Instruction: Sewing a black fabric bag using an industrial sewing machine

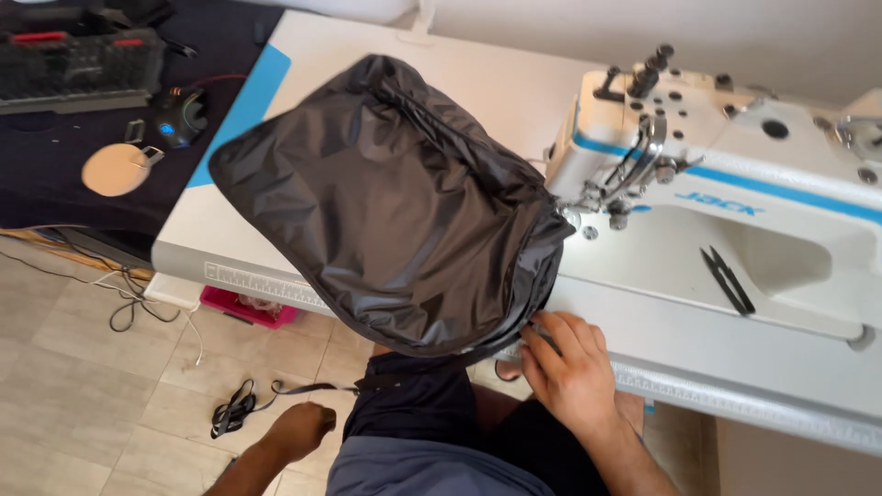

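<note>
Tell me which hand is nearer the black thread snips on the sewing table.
Right. The right hand rests on the table edge below-left of the snips; the left hand hangs low near the floor.

Bright, even daylight; soft sheen on the black fabric point(386, 202); edges slightly bowed, perhaps from a wide lens.

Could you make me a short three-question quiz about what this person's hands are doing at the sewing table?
1. True or false: the right hand rests on the edge of the black nylon fabric.
2. Where is the left hand? A) on the sewing machine B) low, near the black strap on the floor
3. What lies on the machine bed: the ____.

Key: 1 true; 2 B; 3 thread snips.
</note>
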